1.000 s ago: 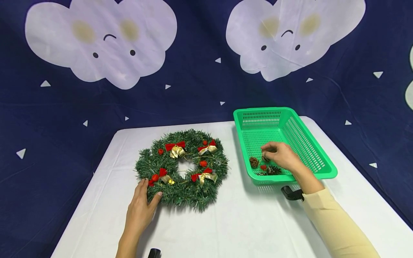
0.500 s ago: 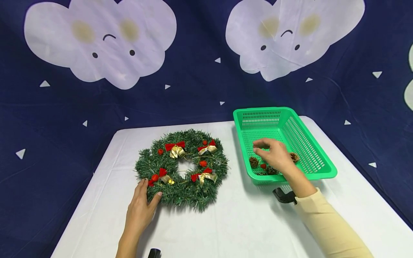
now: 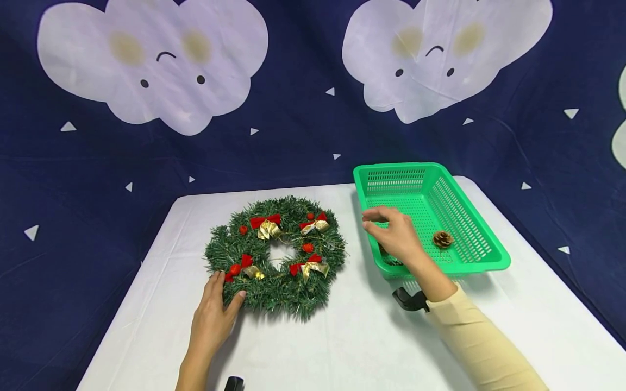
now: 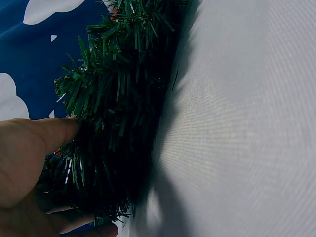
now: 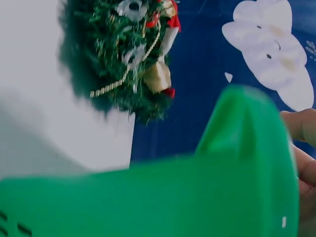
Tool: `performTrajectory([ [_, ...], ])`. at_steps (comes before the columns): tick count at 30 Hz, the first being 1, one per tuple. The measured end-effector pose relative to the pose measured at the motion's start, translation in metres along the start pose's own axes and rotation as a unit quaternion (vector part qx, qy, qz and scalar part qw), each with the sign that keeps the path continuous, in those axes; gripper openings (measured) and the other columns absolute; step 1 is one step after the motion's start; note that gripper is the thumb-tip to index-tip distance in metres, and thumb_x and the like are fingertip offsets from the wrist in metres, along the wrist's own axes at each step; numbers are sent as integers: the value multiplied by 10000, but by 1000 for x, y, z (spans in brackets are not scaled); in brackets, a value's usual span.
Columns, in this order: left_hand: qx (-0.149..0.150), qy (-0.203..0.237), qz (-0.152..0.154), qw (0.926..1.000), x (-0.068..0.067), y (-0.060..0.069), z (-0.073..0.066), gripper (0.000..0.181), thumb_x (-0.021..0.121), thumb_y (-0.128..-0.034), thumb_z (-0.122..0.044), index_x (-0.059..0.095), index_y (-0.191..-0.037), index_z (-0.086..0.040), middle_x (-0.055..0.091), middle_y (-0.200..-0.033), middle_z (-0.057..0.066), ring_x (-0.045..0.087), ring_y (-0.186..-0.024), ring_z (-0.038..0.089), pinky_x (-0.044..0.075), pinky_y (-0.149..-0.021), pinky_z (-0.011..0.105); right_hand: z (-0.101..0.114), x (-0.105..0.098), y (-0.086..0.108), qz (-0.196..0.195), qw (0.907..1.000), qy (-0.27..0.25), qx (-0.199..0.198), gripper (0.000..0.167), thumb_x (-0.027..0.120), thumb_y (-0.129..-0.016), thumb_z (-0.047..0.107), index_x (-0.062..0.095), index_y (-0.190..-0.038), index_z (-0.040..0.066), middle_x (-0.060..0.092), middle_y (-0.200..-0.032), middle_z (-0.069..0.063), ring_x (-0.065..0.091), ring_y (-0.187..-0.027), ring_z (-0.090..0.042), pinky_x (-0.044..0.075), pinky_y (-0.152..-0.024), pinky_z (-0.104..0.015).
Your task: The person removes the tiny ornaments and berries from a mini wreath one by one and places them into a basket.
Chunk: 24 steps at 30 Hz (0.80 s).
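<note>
Wreath [image 3: 256,245] of green tinsel lies flat on the left part of the desk [image 3: 313,347], its far edge close to the back edge and a margin of white cloth on its left. Red-and-gold bows [image 3: 268,225] and red berries [image 3: 307,247] sit around its ring; white cloth shows through the centre hole.

At the near left edge, the left hand [image 3: 212,312] takes the foliage between thumb and spread fingers, a loose hold on the rim.

To the right stands a green basket [image 3: 455,212], its long right side near the desk's right edge. A strip of desk runs between it and the wreath, widening toward the near side.

Above the basket's left rim is the right hand [image 3: 393,233], thumb and fingers brought near each other, tips level with that rim; whether they hold anything, or touch the rim, I cannot tell, and the rim hides part of them in the right wrist view. One pine cone [image 3: 442,239] sits on the basket floor, near the right wall, with open mesh beyond it.
</note>
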State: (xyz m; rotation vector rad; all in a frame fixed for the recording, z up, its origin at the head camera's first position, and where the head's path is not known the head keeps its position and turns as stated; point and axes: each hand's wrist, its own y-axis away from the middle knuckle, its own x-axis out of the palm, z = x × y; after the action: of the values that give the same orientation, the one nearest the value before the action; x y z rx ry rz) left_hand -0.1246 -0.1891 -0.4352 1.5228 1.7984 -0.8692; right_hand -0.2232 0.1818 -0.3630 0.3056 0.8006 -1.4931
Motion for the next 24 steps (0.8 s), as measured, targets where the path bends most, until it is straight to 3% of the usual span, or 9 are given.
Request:
performTrajectory([
  [7,-6,17,-26,10000,0,0,0,728,548,-944,-383,249,-1480,9,223,-1541,212,342,-1331,476,355,-1021,620,12,12,-2,43,9999,-106,14,261,662,-882,277,668,-1122,172,711,-1057,-22,598,-1044,-224,506,-807,-408],
  [14,-6,16,-3,10000,0,0,0,730,545,-945,-385,245,-1480,11,220,-1541,217,331,-1338,476,348,-1025,625,18,24,-6,99,9997,-232,0,273,670,-867,266,671,-1117,153,714,-1064,-38,615,-1033,-273,481,-868,-477],
  [24,30,-1,-4,10000,0,1,-1,724,542,-948,-375,247,-1476,24,220,-1536,228,330,-1337,478,347,-1025,626,27,46,-7,136,9991,-265,-303,285,679,-857,226,671,-1121,120,698,-1090,-47,605,-1040,-238,491,-890,-449],
])
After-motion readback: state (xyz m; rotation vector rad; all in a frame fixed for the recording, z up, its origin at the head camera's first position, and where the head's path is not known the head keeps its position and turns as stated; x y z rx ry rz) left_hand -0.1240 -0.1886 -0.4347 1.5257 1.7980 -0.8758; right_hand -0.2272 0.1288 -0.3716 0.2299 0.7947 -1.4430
